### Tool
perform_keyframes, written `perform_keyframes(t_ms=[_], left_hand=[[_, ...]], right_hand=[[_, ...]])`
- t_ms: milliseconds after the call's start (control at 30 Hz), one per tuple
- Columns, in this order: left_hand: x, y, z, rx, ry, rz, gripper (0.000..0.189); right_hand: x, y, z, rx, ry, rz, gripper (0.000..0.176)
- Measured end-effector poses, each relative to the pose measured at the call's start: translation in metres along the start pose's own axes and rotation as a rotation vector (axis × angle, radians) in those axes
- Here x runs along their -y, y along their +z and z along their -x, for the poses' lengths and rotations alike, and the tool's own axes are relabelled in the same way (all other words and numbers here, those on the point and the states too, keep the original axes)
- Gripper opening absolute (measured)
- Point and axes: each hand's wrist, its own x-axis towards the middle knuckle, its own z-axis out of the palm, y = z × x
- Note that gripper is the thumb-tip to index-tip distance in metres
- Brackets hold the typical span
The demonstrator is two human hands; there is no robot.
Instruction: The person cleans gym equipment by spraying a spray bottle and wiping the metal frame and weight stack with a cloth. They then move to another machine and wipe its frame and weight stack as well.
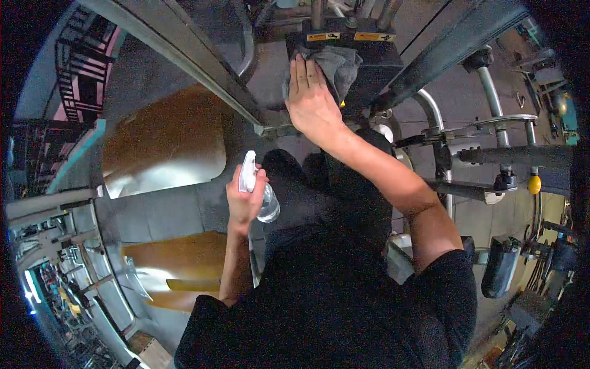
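My left hand (243, 195) is wrapped round a spray bottle (268, 206) with a white trigger head and a clear body, held in front of me on the left. Stretched out ahead, my right hand (312, 101) lies flat with fingers extended on a grey cloth (341, 66). The cloth is pressed against a dark metal housing (372, 67) that carries orange warning labels (375, 37). Part of the cloth is hidden under the palm.
Metal uprights (178, 52) of the machine slant down on both sides of my right arm. Brown mats (166, 141) lie on the floor at the left. Bars with a yellow-handled piece (534, 184) and a black pad (501, 267) stand at the right.
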Motion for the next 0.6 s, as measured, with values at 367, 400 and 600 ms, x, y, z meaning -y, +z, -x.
perform_keyframes(t_ms=[367, 400, 600], left_hand=[[-0.021, 0.014, -0.023, 0.016, -0.061, -0.01, 0.016], [-0.022, 0.013, -0.021, 0.032, -0.022, -0.005, 0.02], [-0.018, 0.001, -0.004, 0.001, -0.037, 0.004, 0.023]], right_hand=[[-0.004, 0.054, -0.1, 0.126, 0.057, -0.486, 0.029], [-0.004, 0.059, -0.104, -0.01, -0.015, -0.375, 0.026], [0.017, 0.078, -0.066, -0.36, 0.081, -0.266, 0.05]])
